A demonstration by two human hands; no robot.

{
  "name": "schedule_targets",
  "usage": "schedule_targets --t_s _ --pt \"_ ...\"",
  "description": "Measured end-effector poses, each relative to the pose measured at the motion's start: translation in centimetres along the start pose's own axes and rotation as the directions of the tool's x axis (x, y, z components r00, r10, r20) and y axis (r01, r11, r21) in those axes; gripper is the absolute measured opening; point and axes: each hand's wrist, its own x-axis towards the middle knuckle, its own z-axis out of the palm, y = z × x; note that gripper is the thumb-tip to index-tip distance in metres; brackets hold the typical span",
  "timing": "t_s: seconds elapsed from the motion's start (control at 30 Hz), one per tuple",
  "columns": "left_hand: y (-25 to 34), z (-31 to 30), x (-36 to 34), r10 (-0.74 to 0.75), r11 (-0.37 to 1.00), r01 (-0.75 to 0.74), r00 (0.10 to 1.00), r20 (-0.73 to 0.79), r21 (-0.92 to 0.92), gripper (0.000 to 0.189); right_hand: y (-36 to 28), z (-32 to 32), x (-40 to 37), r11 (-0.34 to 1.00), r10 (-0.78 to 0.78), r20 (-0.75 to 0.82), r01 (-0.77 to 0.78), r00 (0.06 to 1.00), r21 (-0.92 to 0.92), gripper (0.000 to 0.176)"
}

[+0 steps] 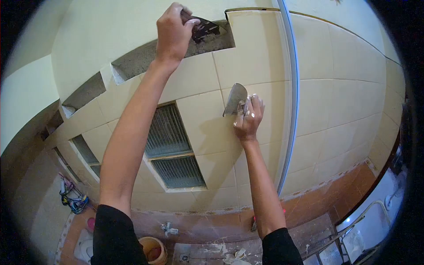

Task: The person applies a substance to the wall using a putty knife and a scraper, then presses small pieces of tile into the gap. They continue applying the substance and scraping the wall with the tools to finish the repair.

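Observation:
My left hand (171, 35) is raised at the top of the tiled wall, its fingers wrapped round a dark putty knife (204, 30). That knife's blade, smeared with pale filler, reaches into the rough grey recess (228, 39) above the tiles. Lower and to the right, my right hand (251, 115) grips a trowel (236, 96) with a broad grey metal blade. White filler is smudged on the right fingers. The trowel's blade stands out in front of the cream tiles (256, 53), pointing up.
A metal-edged vertical strip (292, 88) runs down the wall on the right. Ribbed glass windows (170, 130) sit below the left arm. Further down are a tap (168, 229), a bucket (153, 251), a toilet (84, 245) and a splattered floor (207, 251).

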Motion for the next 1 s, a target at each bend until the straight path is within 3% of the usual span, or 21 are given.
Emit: schedule_targets --t_s 0.07,0.13,0.2,0.33,0.43,0.53,0.6,0.7,0.77,0.83,0.87,0.93,0.97,1.0 --pt "-0.9 -0.1 -0.5 -0.032 0.999 0.032 0.999 0.018 -0.004 0.024 -0.4 -0.3 0.1 1.0 -0.021 -0.008 0.021 1.0 -0.013 0.03" --pt "-1.5 -0.6 -0.7 -0.065 0.998 0.066 0.997 0.032 -0.008 0.027 -1.1 -1.1 0.6 0.997 0.074 0.11 -0.076 0.991 0.011 0.027" --pt "-1.4 -1.4 -0.3 0.117 0.991 -0.124 0.983 0.142 0.042 0.028 -1.1 -0.7 0.6 0.999 0.042 0.057 -0.042 0.997 0.004 0.026" --pt "0.7 -2.4 1.7 0.201 0.977 -0.208 0.974 0.106 0.055 0.028 0.1 0.3 0.2 0.997 -0.079 -0.074 0.079 0.994 -0.007 0.026" --pt "2.1 -2.7 2.2 0.135 0.981 -0.163 0.962 0.237 0.102 0.022 -0.6 -0.5 0.5 1.0 -0.004 0.021 0.004 1.0 0.005 0.03" --pt "2.0 -2.8 2.6 0.109 0.993 -0.116 0.977 0.184 0.025 0.024 0.0 -0.1 0.3 0.999 -0.046 -0.015 0.046 0.999 -0.023 0.031" --pt "2.5 -2.8 2.6 -0.102 0.982 0.122 0.985 0.139 -0.145 0.024 -0.1 -0.1 0.4 0.997 -0.072 -0.032 0.071 0.997 -0.027 0.031" --pt "2.5 -1.1 1.9 -0.151 0.984 0.156 0.987 0.061 -0.084 0.026 0.2 0.3 0.3 0.994 -0.098 -0.058 0.095 0.993 -0.053 0.03" --pt "2.2 0.1 1.3 -0.138 0.987 0.137 0.99 -0.015 -0.088 0.027 0.2 0.2 0.4 0.993 -0.101 -0.055 0.097 0.993 -0.073 0.03" --pt "1.6 1.0 1.1 0.046 0.999 -0.047 0.995 -0.086 -0.015 0.027 -0.3 -0.2 0.6 0.998 -0.065 -0.01 0.065 0.998 -0.024 0.028" --pt "1.7 0.6 1.3 0.042 0.999 -0.044 0.996 -0.084 -0.018 0.027 -0.2 -0.2 0.5 0.998 -0.064 -0.006 0.063 0.998 -0.028 0.028" --pt "1.9 -0.8 1.8 -0.004 1.0 0.005 0.997 0.078 -0.01 0.032 0.0 -0.1 0.5 0.997 -0.083 -0.019 0.083 0.996 -0.002 0.027" --pt "1.2 -0.5 1.5 -0.008 1.0 0.01 0.997 0.081 -0.013 0.032 -0.1 -0.2 0.5 0.997 -0.08 -0.014 0.08 0.997 -0.005 0.027" --pt "0.5 -0.3 1.3 0.099 0.994 -0.102 0.992 0.08 0.033 0.037 -0.2 -0.4 0.5 0.998 -0.056 -0.002 0.056 0.998 -0.004 0.027"
